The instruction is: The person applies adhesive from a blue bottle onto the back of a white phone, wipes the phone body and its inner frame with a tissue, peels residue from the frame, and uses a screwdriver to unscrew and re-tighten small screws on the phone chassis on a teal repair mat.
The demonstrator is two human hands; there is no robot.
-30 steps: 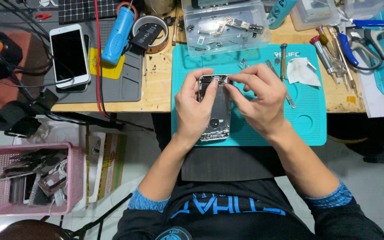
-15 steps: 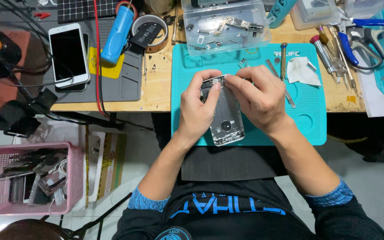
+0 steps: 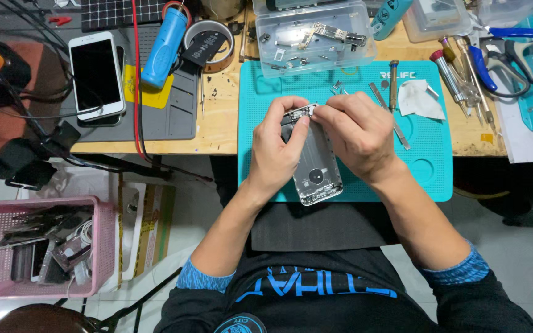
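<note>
Phone housing lying on teal mat at bench edge, long axis running away from body, tilted slightly. Left hand closed around its far left edge, steadying. Right hand pinching small part at top end, fingertips meeting. Both hands equally near, working far end.

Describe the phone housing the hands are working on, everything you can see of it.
The phone housing is a silver-grey, metal-looking rear shell with no screen, its inside facing up and small dark fittings near its lower end. It lies lengthwise on the teal work mat, slightly tilted, its near end at the mat's front edge. The left hand grips its upper left side; the right hand covers its top right, fingertips pinching at the top edge.
</note>
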